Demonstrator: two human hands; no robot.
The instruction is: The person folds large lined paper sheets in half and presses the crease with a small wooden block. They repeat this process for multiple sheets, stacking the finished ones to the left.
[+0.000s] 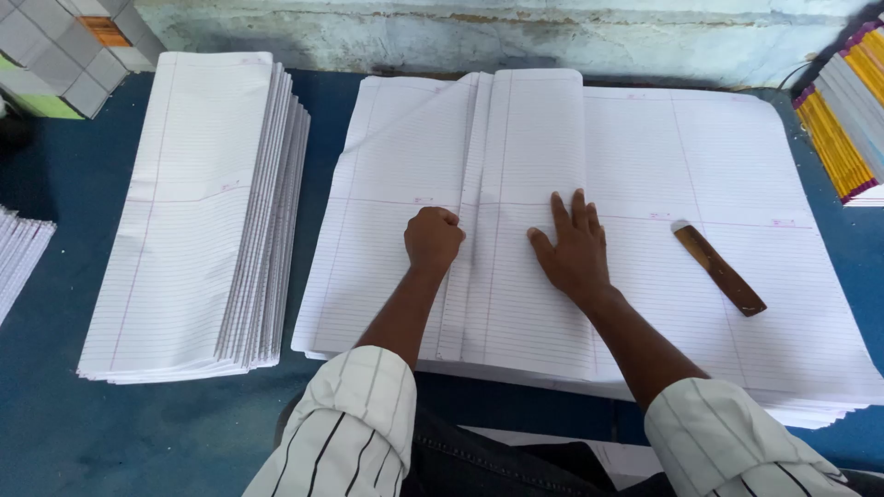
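Note:
A wide stack of large ruled white sheets (764,304) lies on the blue table (138,433) in front of me. Its top sheet (525,147) is folded over into a narrow panel near the middle. My left hand (433,237) is closed in a fist and presses on the fold's left edge. Flat on the folded panel, with fingers spread, rests my right hand (573,247). A brown wooden stick (718,269) lies on the sheets just right of my right hand.
A tall pile of folded ruled sheets (193,221) stands at the left. More paper edges (18,258) show at the far left. Grey blocks (64,46) fill the back left corner; yellow-edged notebooks (847,110) are stacked at the right. A stained wall (506,37) runs behind.

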